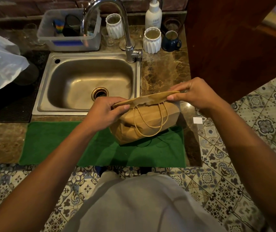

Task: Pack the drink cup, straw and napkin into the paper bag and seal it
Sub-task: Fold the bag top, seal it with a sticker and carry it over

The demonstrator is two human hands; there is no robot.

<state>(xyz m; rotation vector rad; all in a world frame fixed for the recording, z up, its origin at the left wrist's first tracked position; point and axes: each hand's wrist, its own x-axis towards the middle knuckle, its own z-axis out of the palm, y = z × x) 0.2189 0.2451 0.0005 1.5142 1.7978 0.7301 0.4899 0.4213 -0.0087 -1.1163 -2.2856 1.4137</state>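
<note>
Now the paper bag (144, 124) stands on the right part of a green cloth (53, 141), close to the right end of the worktop (160, 72). Its mouth is pressed flat into a folded strip along the top, and two twine handles (152, 119) hang loose down the near face. The left hand (105, 111) pinches the left end of that strip between thumb and fingers; the right hand (195, 92) pinches the right end the same way, so the fold is stretched tight between them. What is inside the bag cannot be seen.

Behind the bag and to its left lies a steel sink (83, 81), its rim just beyond the cloth's far edge, with a curved tap (117, 22) rising at its back right corner. Bare marble is open between the sink and the worktop's right edge. At the back stand two white ribbed vases (152, 41), a dark mug (171, 41), a white pump bottle (153, 15) and a clear plastic tub (70, 29). The cloth's left half is free.
</note>
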